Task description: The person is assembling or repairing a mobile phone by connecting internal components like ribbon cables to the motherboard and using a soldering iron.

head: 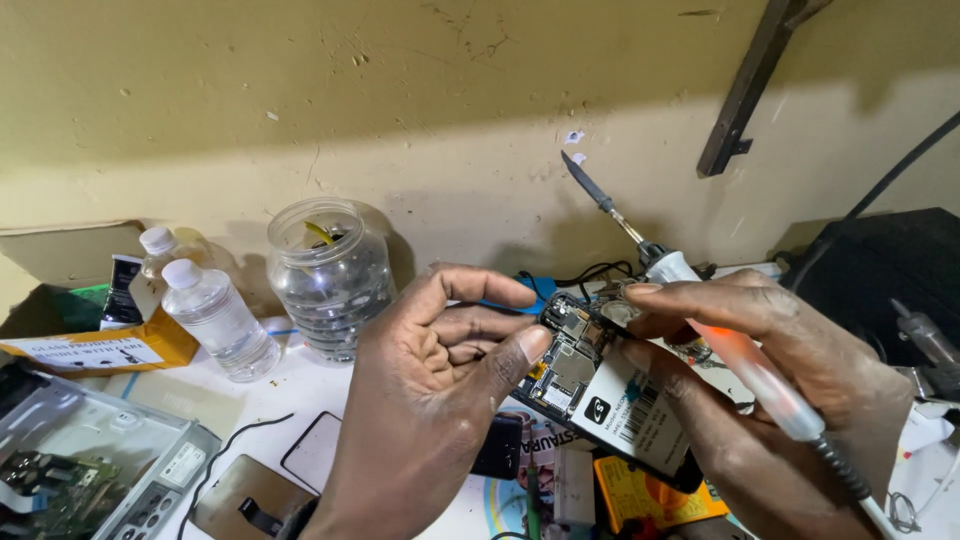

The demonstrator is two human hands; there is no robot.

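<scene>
Head view looks down on an opened black mobile phone with its circuit board and white-labelled battery bare [600, 390], and every place below is told from this phone. It is held in the air above the cluttered white tabletop [290, 385], between both hands.

What could go wrong, as a judgement: the orange-handled soldering iron with a long dark metal tip [700, 330] lies across the right hand just over the phone. Its tip points up and away, toward the yellow wall behind the phone, but if the hand turns, the hot part could touch the battery or a finger. The grip on the phone is only at its edges, so it could also slip and fall on the small parts below it.

The left hand [440, 370] is at the left of the phone, half curled, with the thumb pressed on the left edge of the board and the fingers bent behind it. The right hand [770, 400] is at the right, closed around the phone from behind and below, with the forefinger stretched over its upper end; the iron is held in the same hand.

Further left of the phone stand a clear plastic jar with small parts [330, 280] and a small clear bottle with a white cap [215, 320].
</scene>
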